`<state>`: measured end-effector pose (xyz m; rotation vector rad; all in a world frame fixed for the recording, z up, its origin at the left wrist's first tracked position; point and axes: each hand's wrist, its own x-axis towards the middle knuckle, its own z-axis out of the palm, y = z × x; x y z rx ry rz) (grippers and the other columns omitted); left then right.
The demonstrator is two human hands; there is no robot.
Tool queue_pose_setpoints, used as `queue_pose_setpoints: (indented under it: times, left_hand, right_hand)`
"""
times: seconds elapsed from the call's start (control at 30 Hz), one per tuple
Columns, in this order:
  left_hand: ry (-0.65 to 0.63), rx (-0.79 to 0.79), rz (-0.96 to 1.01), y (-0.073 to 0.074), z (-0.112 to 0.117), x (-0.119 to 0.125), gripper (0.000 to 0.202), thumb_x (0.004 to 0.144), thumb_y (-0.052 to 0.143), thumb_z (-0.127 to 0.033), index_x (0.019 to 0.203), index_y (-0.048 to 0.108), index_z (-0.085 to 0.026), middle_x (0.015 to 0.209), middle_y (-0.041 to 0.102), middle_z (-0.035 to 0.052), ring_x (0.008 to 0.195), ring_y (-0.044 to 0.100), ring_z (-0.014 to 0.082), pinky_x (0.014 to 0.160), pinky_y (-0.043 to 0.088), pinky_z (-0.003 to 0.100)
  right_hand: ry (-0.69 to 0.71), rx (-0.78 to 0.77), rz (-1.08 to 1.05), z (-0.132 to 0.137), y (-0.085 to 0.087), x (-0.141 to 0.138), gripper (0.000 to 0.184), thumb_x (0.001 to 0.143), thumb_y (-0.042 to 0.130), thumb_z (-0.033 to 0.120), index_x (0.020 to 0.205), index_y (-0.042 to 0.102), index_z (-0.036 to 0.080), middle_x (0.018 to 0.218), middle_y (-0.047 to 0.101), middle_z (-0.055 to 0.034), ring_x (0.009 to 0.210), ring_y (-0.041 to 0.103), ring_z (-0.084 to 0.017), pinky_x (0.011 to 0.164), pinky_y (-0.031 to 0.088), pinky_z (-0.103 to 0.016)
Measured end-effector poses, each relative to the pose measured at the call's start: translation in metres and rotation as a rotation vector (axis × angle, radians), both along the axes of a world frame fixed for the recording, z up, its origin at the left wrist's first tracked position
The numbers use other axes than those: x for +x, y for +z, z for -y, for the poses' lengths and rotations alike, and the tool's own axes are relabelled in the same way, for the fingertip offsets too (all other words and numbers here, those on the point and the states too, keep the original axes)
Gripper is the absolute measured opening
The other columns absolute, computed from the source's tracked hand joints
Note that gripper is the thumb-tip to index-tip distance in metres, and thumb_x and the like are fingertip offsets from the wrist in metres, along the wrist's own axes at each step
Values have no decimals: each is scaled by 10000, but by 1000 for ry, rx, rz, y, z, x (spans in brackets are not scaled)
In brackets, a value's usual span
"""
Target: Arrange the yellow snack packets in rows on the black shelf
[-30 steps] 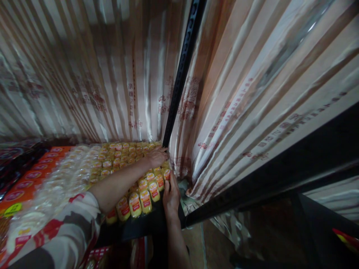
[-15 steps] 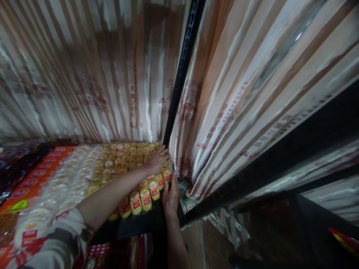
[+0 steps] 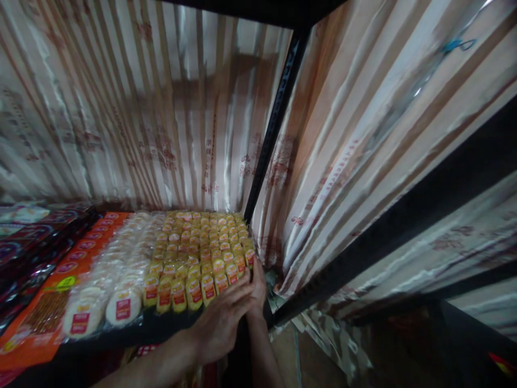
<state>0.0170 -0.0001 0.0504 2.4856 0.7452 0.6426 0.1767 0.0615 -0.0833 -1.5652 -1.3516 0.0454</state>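
Note:
Rows of small yellow-wrapped cakes with red-and-white labels stand packed together on a dark shelf. My left hand reaches across the front right of these rows, its fingers stretched out and close together, with the tips by my right hand. My right hand lies along the right side of the rows, fingers extended and touching the end cake. Its thumb is hidden behind my left hand. Neither hand visibly holds anything.
Left of the cakes are clear-wrapped round white biscuits, an orange packet and dark glossy packets. A black post rises at the back corner. Pleated printed curtains hang behind and right. A black rail slants along the right.
My left hand has drawn back from the top of the rear right cakes to their front edge, beside my right hand. The right hand stays at the side. The view has shifted slightly.

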Motion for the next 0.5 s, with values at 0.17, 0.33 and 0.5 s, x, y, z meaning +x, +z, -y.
queue_pose_setpoints:
  times: [0.17, 0.33, 0.5]
  left_hand:
    - [-81, -104, 157, -28, 43, -16, 535, 749, 357, -41, 1239, 499, -200, 1300, 532, 78, 1273, 409, 182, 1047, 374, 318]
    - [133, -317, 124, -69, 72, -25, 486, 736, 346, -28, 1105, 602, -213, 1184, 614, 55, 1115, 543, 157, 978, 424, 273]
    - [271, -502, 89, -101, 92, -49, 449, 755, 352, -62, 1092, 623, -186, 1170, 625, 73, 1112, 543, 182, 1005, 392, 303]
  right_hand:
    - [-84, -22, 51, 16, 2, -10, 524, 902, 322, 377, 1316, 437, 78, 1319, 481, -188, 1252, 414, -257, 1002, 370, -451]
    - [-115, -11, 22, 50, 15, -28, 510, 902, 327, 377, 1248, 491, 40, 1269, 511, -225, 1229, 435, -278, 979, 380, -453]
    - [-44, -26, -112, 98, 23, -61, 390, 910, 340, 336, 1119, 559, 92, 1046, 631, -174, 998, 588, -220, 872, 460, -371]
